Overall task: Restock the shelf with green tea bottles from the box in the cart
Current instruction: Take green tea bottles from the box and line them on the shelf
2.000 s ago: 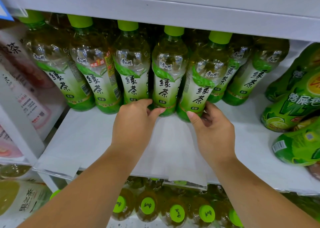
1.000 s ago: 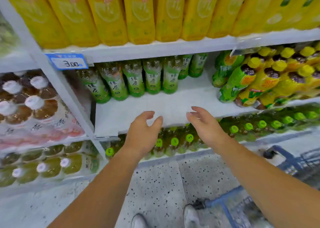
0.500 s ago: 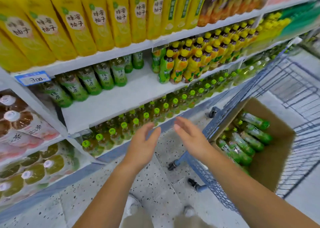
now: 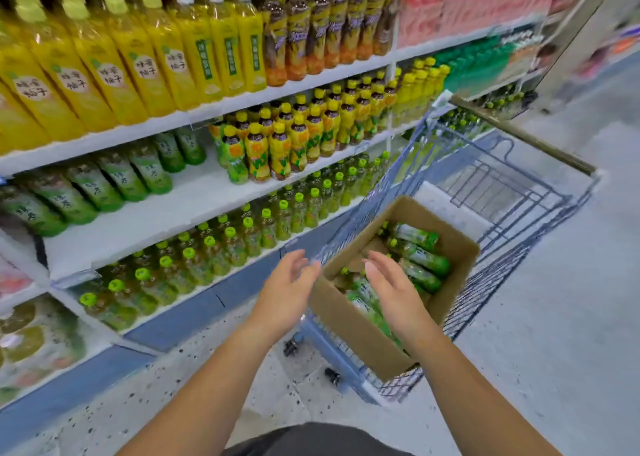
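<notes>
Two empty hands reach out with fingers spread: the left hand (image 4: 284, 291) just outside the cardboard box (image 4: 349, 320), the right hand (image 4: 394, 291) over its open top. Green tea bottles (image 4: 420, 256) lie inside, just beyond the right fingertips, in the cart (image 4: 519, 192). Farther off, more stand at the back of the shelf (image 4: 173, 210).

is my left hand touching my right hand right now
Apart. The head view shows box cardboard and a plain gap between the left hand and right hand.
</notes>
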`<state>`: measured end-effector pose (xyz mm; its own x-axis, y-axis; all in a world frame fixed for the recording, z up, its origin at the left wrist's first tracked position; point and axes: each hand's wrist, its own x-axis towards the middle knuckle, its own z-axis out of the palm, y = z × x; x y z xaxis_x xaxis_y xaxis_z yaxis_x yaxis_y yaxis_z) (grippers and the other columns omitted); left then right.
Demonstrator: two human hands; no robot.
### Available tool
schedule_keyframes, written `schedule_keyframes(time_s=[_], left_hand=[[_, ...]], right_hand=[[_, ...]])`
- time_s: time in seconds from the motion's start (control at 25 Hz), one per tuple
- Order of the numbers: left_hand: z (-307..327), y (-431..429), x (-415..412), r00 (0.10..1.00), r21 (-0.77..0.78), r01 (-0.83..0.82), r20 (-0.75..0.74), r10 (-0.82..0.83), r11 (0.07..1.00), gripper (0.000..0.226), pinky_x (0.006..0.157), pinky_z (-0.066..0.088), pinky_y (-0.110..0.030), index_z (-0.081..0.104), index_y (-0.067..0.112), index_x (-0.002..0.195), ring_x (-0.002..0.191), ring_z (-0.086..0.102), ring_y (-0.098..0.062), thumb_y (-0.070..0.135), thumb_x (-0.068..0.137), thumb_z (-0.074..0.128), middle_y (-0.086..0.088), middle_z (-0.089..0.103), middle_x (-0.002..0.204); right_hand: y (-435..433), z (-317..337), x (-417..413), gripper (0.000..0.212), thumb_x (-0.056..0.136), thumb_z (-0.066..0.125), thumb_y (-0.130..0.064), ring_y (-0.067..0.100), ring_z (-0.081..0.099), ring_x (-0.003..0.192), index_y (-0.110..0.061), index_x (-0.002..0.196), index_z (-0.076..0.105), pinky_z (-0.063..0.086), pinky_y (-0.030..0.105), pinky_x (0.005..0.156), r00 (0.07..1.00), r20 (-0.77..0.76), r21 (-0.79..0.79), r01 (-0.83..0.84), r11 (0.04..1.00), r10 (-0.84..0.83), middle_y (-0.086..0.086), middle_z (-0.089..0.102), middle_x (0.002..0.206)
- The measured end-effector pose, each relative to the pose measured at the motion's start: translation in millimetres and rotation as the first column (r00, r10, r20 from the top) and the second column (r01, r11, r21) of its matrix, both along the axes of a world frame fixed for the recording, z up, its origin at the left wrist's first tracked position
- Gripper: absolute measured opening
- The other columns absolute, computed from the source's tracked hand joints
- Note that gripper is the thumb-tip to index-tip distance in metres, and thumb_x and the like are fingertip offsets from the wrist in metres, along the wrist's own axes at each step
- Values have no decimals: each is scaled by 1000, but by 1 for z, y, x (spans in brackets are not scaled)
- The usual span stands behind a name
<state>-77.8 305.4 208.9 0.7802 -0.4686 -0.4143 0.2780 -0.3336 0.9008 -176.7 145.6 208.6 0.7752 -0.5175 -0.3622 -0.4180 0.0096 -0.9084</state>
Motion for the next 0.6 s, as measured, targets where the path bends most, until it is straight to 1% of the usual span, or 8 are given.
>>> schedule_keyframes(time_s=[0.08,0.12,0.2,0.32,0.4,0.48,0.52,0.6], left_hand=[[2,-30,-25,1000,-16,-12,-27,12,1000,55,97,36,-29,39,27,151,127,48,-8,45,101,53,9,46,150],[1,-44,-34,999,-17,-20,-38,20,1000,55,98,37,-30,40,26,151,129,48,-10,44,101,52,8,47,150],[-2,-63,-46,997,12,-42,-62,42,999,54,101,39,-31,41,26,150,132,49,-13,44,101,52,7,48,150],[-11,-82,-54,996,67,-11,-83,17,998,55,99,38,-30,38,29,151,126,49,-9,48,101,51,10,49,149],[-19,-94,-49,993,98,4,-121,8,995,56,99,38,-31,36,29,152,122,47,-7,48,101,49,12,47,149],[-34,-108,-37,986,128,13,-168,8,992,55,104,41,-35,37,26,152,121,47,-9,47,102,49,9,47,148],[-44,-115,-30,980,151,18,-198,12,988,55,108,42,-39,38,26,151,122,48,-11,47,102,49,8,47,148],[-66,-127,-17,967,188,43,-256,7,981,55,111,42,-47,40,25,150,125,49,-15,48,101,50,7,48,147]], right_hand=[[-29,1,-24,47,103,50,-32,2,50,118,-20,147,45,41,4,83,1000,1,-18,9,1000,-9,-7,52,139],[-43,-1,-33,48,102,50,-36,2,49,120,-22,148,44,39,10,90,1000,-10,-27,5,1000,-5,-8,51,142],[-66,-8,-49,48,102,49,-42,2,47,124,-27,147,45,36,21,98,999,-48,-15,22,1000,-22,-11,49,143],[-89,-20,-60,43,100,48,-49,4,47,131,-40,142,46,37,33,112,994,-105,16,31,999,-29,-18,48,145],[-101,-32,-57,42,99,47,-52,6,46,133,-42,141,47,35,40,116,988,-152,16,34,999,-31,-17,49,146],[-111,-45,-47,45,101,46,-47,6,46,130,-37,145,45,36,35,112,975,-218,4,35,999,-33,-16,49,144],[-116,-53,-43,45,102,45,-45,6,45,127,-35,146,44,36,31,108,967,-252,2,30,1000,-29,-16,49,141],[-127,-71,-35,46,103,46,-42,4,44,123,-32,148,42,34,26,101,950,-313,8,11,1000,-8,-14,48,135]])
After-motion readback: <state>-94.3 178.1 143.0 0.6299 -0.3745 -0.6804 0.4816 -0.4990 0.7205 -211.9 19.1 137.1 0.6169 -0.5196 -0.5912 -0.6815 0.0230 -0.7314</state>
